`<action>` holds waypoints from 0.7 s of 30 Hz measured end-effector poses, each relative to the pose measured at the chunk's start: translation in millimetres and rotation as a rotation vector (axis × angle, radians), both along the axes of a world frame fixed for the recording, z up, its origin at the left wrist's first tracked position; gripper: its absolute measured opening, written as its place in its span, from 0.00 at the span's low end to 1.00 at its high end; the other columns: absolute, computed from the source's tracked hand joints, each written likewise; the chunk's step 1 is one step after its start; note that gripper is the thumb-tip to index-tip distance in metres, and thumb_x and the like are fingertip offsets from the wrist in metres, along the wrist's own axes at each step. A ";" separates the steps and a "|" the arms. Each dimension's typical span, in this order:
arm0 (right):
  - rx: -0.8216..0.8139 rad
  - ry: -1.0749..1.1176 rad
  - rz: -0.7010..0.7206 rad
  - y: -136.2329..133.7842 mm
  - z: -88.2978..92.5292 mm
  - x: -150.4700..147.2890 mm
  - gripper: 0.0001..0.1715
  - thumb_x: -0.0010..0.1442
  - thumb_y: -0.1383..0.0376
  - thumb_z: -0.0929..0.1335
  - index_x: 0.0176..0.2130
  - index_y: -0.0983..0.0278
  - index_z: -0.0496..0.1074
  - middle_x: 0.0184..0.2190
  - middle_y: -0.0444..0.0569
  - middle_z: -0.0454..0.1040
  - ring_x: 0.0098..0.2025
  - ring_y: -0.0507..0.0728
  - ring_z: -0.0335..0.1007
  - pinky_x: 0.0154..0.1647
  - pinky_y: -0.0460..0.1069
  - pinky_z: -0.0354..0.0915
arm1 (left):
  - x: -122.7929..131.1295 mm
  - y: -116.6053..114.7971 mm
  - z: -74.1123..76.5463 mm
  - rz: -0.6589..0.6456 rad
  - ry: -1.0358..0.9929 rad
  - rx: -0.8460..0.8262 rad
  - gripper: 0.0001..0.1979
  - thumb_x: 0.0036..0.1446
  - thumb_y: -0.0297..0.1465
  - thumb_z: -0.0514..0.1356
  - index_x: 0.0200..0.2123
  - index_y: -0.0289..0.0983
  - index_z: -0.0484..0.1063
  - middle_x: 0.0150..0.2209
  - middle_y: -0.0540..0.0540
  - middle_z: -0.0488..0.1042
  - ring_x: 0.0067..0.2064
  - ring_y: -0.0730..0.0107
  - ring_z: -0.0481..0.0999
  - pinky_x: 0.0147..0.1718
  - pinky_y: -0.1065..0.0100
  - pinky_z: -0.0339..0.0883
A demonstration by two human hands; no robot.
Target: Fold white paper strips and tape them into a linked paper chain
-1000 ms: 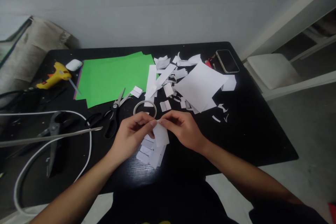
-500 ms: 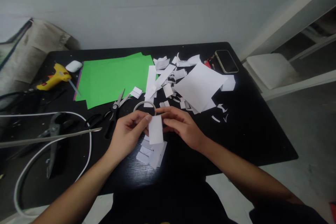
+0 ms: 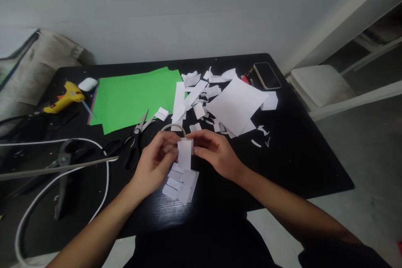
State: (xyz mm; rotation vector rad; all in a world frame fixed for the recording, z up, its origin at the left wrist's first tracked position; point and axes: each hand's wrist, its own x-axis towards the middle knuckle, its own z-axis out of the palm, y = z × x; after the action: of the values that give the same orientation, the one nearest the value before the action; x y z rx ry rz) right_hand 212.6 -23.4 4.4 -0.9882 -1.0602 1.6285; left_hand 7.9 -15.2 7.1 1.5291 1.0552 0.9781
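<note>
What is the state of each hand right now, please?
Left hand: closed, holding the small white paper piece.
Right hand: at that piece's right edge; whether closed on it cannot be told.

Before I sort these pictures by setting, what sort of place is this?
Probably a makeshift craft spot, perhaps indoors at home: a yellow glue gun, scissors and white paper scraps share a black table.
</note>
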 end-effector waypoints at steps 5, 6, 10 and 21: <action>0.003 -0.028 0.003 -0.2 2.5 2.3 0.18 0.57 0.68 0.74 0.48 0.59 0.80 0.44 0.48 0.83 0.49 0.58 0.79 0.57 0.58 0.74 | 1.2 0.0 2.2 -0.035 -0.018 -0.032 0.12 0.58 0.22 0.60 0.44 0.39 0.74 0.35 0.48 0.78 0.31 0.71 0.76 0.28 0.71 0.69; -0.006 -0.020 0.002 -0.2 2.8 2.6 0.18 0.56 0.68 0.74 0.48 0.59 0.80 0.45 0.48 0.83 0.49 0.59 0.79 0.57 0.59 0.74 | 1.5 0.0 3.2 -0.048 -0.041 -0.054 0.13 0.58 0.22 0.60 0.45 0.39 0.74 0.35 0.48 0.79 0.32 0.70 0.78 0.29 0.71 0.70; -0.036 0.016 -0.007 -0.1 1.0 2.1 0.21 0.54 0.68 0.76 0.49 0.59 0.80 0.45 0.48 0.83 0.49 0.59 0.80 0.57 0.59 0.74 | 2.0 -1.1 6.6 -0.073 -0.094 -0.088 0.14 0.57 0.24 0.64 0.47 0.39 0.74 0.34 0.48 0.78 0.33 0.69 0.79 0.30 0.70 0.72; 0.026 -0.018 -0.054 -1.3 -7.5 -3.3 0.22 0.54 0.66 0.79 0.49 0.59 0.80 0.44 0.48 0.82 0.46 0.57 0.80 0.52 0.55 0.76 | 1.4 4.3 -0.2 0.045 0.039 0.092 0.06 0.65 0.34 0.65 0.42 0.40 0.79 0.47 0.42 0.79 0.48 0.62 0.80 0.41 0.66 0.75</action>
State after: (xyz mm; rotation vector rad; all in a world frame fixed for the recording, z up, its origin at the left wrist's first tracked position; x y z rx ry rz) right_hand 209.4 -24.8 -3.2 -1.0075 -1.0561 1.5612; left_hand 9.3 -10.9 6.9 1.6112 1.0896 1.0442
